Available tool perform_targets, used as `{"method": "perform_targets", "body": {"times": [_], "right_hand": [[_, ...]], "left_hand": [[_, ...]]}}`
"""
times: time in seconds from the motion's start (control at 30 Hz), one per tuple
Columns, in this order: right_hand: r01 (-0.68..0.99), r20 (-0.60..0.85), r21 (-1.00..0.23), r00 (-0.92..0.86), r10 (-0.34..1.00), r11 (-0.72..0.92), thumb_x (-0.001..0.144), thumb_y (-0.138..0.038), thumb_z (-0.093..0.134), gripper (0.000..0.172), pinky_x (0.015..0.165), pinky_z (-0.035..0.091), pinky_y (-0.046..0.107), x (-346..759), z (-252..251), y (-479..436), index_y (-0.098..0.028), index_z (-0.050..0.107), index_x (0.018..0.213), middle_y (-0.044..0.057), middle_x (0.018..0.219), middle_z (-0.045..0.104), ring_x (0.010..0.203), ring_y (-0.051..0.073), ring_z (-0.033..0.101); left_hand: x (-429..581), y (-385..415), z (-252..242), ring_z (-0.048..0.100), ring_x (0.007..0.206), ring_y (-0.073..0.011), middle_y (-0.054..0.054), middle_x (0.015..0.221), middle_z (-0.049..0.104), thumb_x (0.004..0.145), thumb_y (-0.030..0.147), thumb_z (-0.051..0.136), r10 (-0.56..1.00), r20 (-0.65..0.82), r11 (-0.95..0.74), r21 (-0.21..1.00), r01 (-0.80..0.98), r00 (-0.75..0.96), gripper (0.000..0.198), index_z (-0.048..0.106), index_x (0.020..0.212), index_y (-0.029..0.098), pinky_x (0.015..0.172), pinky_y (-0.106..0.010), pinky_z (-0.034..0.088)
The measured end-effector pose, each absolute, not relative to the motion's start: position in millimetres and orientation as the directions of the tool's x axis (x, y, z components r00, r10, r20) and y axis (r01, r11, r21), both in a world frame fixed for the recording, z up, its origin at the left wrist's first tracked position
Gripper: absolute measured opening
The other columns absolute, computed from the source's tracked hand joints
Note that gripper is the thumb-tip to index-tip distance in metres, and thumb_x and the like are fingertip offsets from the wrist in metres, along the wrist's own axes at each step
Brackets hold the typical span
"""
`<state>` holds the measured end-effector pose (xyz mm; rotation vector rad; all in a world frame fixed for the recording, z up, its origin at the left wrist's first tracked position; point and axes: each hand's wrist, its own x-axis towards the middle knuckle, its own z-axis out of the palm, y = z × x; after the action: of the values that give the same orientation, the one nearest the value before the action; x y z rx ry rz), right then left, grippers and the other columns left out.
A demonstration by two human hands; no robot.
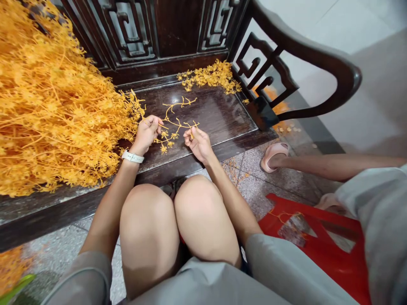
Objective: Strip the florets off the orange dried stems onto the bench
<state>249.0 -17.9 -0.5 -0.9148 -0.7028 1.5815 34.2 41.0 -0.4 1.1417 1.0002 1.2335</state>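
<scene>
My left hand [149, 132], with a pale watch band at the wrist, pinches a thin yellow branched flower stem [173, 122] above the dark wooden bench. Some of its branches are bare, while small spiky flower heads [165, 142] hang at the lower ones. At the right end of one branch my right hand [197, 142] has its thumb and fingers closed. What exactly sits between those fingertips is mostly hidden. Close by my left hand rises a large heap of yellow flower sprays [70, 114]. Loose yellow flower heads [211, 76] lie piled at the bench's back right.
The bench seat [203, 106] has a carved back [130, 29] and a curved armrest [318, 63] at right. A red plastic stool [330, 258] stands low at right, beside another person's leg [318, 167]. Orange bits [235, 171] are scattered on the tiled floor.
</scene>
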Motion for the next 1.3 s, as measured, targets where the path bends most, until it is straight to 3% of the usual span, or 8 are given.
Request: {"method": "perform_targets", "body": {"times": [0.1, 0.23, 0.33, 0.93, 1.0, 1.1, 1.17, 1.3], "right_hand": [[-0.541, -0.189, -0.815, -0.086, 0.978, -0.205, 0.099, -0.045, 0.083, 0.035, 0.058, 0.044, 0.019, 249, 0, -17, -0.02, 0.062, 0.085, -0.003, 0.08, 0.06, 0.062, 0.007, 0.047], [-0.525, -0.193, -0.824, -0.098, 0.976, -0.215, 0.099, -0.046, 0.082, 0.038, 0.049, 0.027, 0.018, 250, -2, -17, -0.023, 0.056, 0.084, -0.011, 0.065, 0.028, 0.053, 0.007, 0.02], [-0.474, -0.193, -0.852, -0.112, 0.975, -0.223, 0.098, -0.051, 0.081, 0.04, 0.047, 0.018, 0.018, 253, -3, -18, -0.023, 0.056, 0.085, -0.013, 0.063, 0.017, 0.053, 0.007, 0.01], [-0.506, -0.153, -0.846, -0.074, 0.985, -0.17, 0.091, -0.056, 0.087, 0.038, 0.045, 0.015, 0.02, 258, -8, -19, -0.024, 0.066, 0.092, -0.014, 0.057, 0.018, 0.049, 0.007, 0.009], [-0.517, -0.105, -0.846, -0.077, 0.992, -0.129, 0.085, -0.055, 0.092, 0.042, 0.047, 0.022, 0.02, 258, -8, -19, -0.023, 0.065, 0.084, -0.011, 0.058, 0.029, 0.05, 0.007, 0.019], [-0.487, -0.085, -0.864, -0.109, 0.99, -0.128, 0.078, -0.055, 0.096, 0.045, 0.055, 0.038, 0.024, 256, -8, -20, -0.021, 0.067, 0.079, -0.001, 0.076, 0.06, 0.059, 0.009, 0.043], [-0.478, -0.099, -0.865, -0.134, 0.986, -0.152, 0.078, -0.054, 0.096, 0.044, 0.055, 0.038, 0.025, 256, -8, -21, -0.02, 0.067, 0.08, 0.003, 0.087, 0.066, 0.063, 0.01, 0.046], [-0.532, -0.118, -0.826, -0.156, 0.981, -0.184, 0.081, -0.049, 0.093, 0.038, 0.05, 0.025, 0.021, 259, -6, -21, -0.019, 0.07, 0.085, -0.008, 0.064, 0.037, 0.054, 0.007, 0.024]], "left_hand": [[34, 40, -1, 0.036, 0.038, -0.0051, 0.002, 0.056, 0.058, 0.103, 0.043, 0.078, 0.994, 0.036, -0.017, 0.985, -0.174, 0.104, 0.037, 0.071, 0.078, 0.018, 0.037, -0.016, 0.025], [35, 39, 0, 0.037, 0.038, -0.0055, 0.002, 0.056, 0.058, 0.101, 0.043, 0.081, 0.994, 0.026, -0.008, 0.986, -0.166, 0.107, 0.036, 0.071, 0.077, 0.018, 0.037, -0.016, 0.027], [35, 39, 1, 0.037, 0.037, -0.0056, 0.001, 0.056, 0.057, 0.1, 0.044, 0.081, 0.994, 0.02, -0.002, 0.986, -0.166, 0.107, 0.037, 0.071, 0.077, 0.017, 0.037, -0.017, 0.026], [41, 34, 2, 0.035, 0.04, -0.0073, 0.002, 0.057, 0.054, 0.092, 0.059, 0.086, 0.985, 0.001, 0.026, 0.988, -0.154, 0.175, 0.044, 0.071, 0.081, 0.018, 0.038, -0.019, 0.022], [39, 34, 1, 0.034, 0.039, -0.0068, 0.002, 0.057, 0.055, 0.086, 0.064, 0.089, 0.981, 0.003, 0.03, 0.986, -0.166, 0.195, 0.049, 0.071, 0.082, 0.018, 0.038, -0.019, 0.021], [36, 34, 0, 0.034, 0.039, -0.0066, 0.001, 0.057, 0.056, 0.081, 0.067, 0.091, 0.978, 0.004, 0.034, 0.982, -0.183, 0.207, 0.051, 0.072, 0.082, 0.019, 0.038, -0.019, 0.021], [34, 35, -1, 0.034, 0.039, -0.0067, 0.002, 0.057, 0.056, 0.081, 0.067, 0.09, 0.979, 0.003, 0.038, 0.98, -0.196, 0.204, 0.051, 0.072, 0.083, 0.019, 0.038, -0.019, 0.021], [35, 35, -3, 0.036, 0.041, -0.0076, 0.001, 0.058, 0.056, 0.082, 0.066, 0.089, 0.981, 0.017, 0.017, 0.985, -0.172, 0.193, 0.05, 0.071, 0.082, 0.019, 0.039, -0.02, 0.023]]}}
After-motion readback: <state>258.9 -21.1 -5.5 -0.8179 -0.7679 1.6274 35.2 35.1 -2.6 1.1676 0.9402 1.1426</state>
